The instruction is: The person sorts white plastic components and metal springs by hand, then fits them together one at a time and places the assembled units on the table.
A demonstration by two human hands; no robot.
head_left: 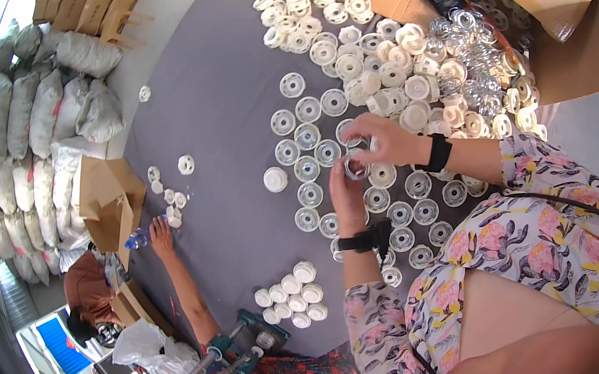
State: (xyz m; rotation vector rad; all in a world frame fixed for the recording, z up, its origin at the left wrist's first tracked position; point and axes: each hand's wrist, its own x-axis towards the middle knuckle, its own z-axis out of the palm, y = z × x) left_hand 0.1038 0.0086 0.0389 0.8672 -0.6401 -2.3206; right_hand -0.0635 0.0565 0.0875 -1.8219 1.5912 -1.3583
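Note:
Over the middle of the table, my left hand (348,199) grips a small round ring-shaped part (355,168) at its fingertips. Just beyond it my right hand (389,141) bends its fingers close together above that part; whatever they pinch is too small to make out. Around both hands lie rows of round white plastic parts (306,169) with open, ring-like faces. A capped white piece (275,180) sits left of the rows. Past my right hand is a heap of similar white parts (416,88), with shiny wire coils (477,56) piled on it.
A cardboard box (573,45) stands at the far right. Closed white pieces (294,296) are grouped at the near left. A co-worker's hand (161,237) reaches for a clear bottle (138,238) beside an open carton (104,201). Stuffed sacks (25,166) are stacked beyond.

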